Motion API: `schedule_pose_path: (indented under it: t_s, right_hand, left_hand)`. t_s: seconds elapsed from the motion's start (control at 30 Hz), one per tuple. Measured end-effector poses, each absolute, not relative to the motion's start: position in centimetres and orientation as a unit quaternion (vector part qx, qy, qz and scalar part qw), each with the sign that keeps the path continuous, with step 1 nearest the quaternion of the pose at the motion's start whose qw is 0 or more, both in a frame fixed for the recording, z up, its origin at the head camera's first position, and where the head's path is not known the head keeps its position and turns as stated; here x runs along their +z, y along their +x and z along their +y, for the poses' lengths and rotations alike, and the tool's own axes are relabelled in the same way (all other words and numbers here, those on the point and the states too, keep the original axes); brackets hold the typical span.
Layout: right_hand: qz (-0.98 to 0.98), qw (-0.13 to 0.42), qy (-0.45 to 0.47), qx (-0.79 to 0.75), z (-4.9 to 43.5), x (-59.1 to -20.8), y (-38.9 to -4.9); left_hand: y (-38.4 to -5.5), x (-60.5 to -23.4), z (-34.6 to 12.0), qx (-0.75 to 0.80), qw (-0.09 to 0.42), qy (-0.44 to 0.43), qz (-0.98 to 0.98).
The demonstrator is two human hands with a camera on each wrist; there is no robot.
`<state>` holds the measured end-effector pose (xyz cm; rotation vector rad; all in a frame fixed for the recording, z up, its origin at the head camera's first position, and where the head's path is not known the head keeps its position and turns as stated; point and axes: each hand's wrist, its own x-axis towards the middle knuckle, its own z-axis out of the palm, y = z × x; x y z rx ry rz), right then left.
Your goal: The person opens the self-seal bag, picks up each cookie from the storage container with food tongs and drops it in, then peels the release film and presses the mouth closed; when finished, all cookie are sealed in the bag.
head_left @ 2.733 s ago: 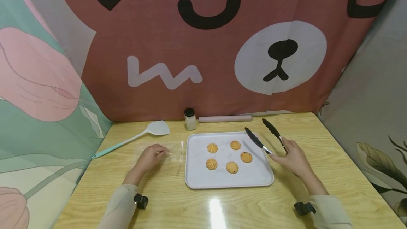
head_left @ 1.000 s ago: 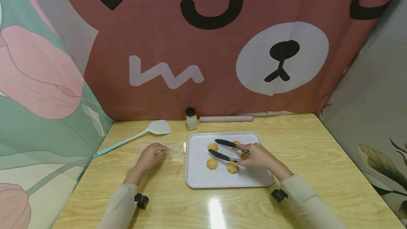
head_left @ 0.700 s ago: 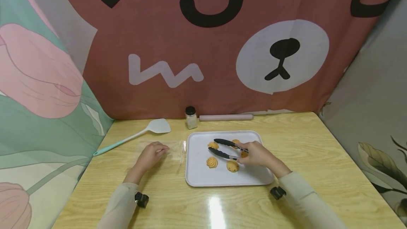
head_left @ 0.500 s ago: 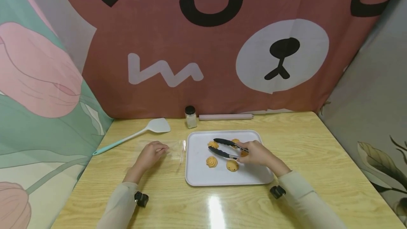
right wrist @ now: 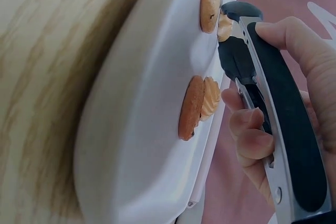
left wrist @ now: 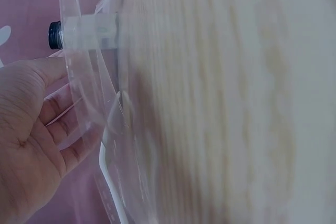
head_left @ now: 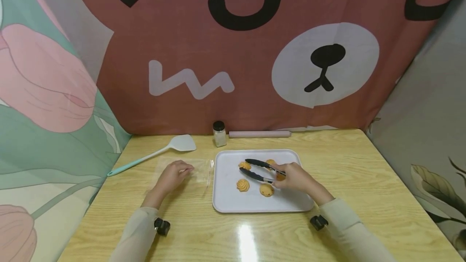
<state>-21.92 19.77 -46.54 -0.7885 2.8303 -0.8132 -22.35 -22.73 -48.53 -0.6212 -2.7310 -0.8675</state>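
In the head view, my left hand (head_left: 171, 179) pinches the edge of a clear plastic bag (head_left: 201, 174) lying left of the tray. The left wrist view shows its thumb and fingers at the bag's film (left wrist: 86, 87). My right hand (head_left: 295, 178) grips black-tipped metal tongs (head_left: 253, 175) over the white tray (head_left: 225, 204). Their two tips are spread to either side of the upper-left swirl cookie (head_left: 245, 165). Another swirl cookie (head_left: 242, 185) and a round chip cookie (head_left: 267, 190) lie nearer me. Tongs and hand partly cover two cookies on the right.
A spatula (head_left: 182, 143) with a teal handle lies at the back left. Behind the tray stand a black-lidded jar (head_left: 219, 134) and a pale pink rod (head_left: 260, 134). A bear-print cloth (head_left: 251, 104) hangs along the table's back edge.
My right hand has brought the tongs leftward from the tray's right edge to the upper-left cookie, their tips drawing closer together, then held there. My left hand stays at the bag.
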Motion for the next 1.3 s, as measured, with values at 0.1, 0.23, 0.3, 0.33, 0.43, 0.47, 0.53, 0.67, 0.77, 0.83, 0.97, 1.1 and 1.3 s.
schedule_pose_path:
  t_s: [0.1,0.23,0.3,0.33,0.43,0.47,0.53,0.67,0.77,0.83,0.97,1.1,1.3]
  right_hand:
    - [0.926,0.035,-0.264,-0.266,19.75,-46.64,-21.91]
    - [0.926,0.024,-0.267,-0.264,19.75,-46.79,-21.82]
    - [0.927,0.021,-0.267,-0.262,19.74,-46.85,-21.73]
    - [0.928,0.019,-0.266,-0.261,19.73,-46.87,-21.7]
    - [0.928,0.012,-0.266,-0.26,19.69,-46.9,-21.6]
    - [0.928,0.01,-0.267,-0.26,19.68,-46.91,-21.58]
    - [0.927,0.007,-0.269,-0.26,19.72,-46.92,-21.56]
    - [0.926,0.013,-0.269,-0.263,19.76,-46.83,-21.64]
    - [0.925,0.022,-0.269,-0.266,19.68,-46.68,-21.81]
    - [0.926,0.031,-0.264,-0.267,19.59,-46.59,-21.94]
    - [0.928,0.045,-0.258,-0.266,19.38,-46.42,-22.14]
    - [0.928,0.05,-0.257,-0.265,19.14,-46.22,-22.27]
    - [0.93,0.044,-0.257,-0.26,18.98,-46.04,-22.27]
  left_hand:
    - [-22.33,-48.6,-22.82,-0.293,0.107,-0.209,-0.927]
    - [-22.3,-48.74,-22.88,-0.294,0.112,-0.21,-0.926]
    - [-22.28,-48.78,-22.86,-0.296,0.114,-0.209,-0.925]
    - [-22.27,-48.78,-22.86,-0.297,0.113,-0.209,-0.925]
    - [-22.2,-48.73,-22.8,-0.298,0.111,-0.205,-0.926]
    - [-22.18,-48.67,-22.78,-0.3,0.108,-0.203,-0.926]
    - [-22.16,-48.58,-22.74,-0.301,0.103,-0.2,-0.927]
    - [-22.12,-48.45,-22.71,-0.299,0.097,-0.196,-0.929]
    - [-22.18,-48.51,-22.75,-0.299,0.098,-0.196,-0.929]
    - [-22.23,-48.6,-22.75,-0.297,0.105,-0.198,-0.928]
    - [-22.31,-48.77,-22.75,-0.297,0.116,-0.204,-0.926]
    - [-22.29,-48.71,-22.69,-0.3,0.114,-0.203,-0.925]
    - [-22.3,-48.72,-22.7,-0.304,0.102,-0.2,-0.926]
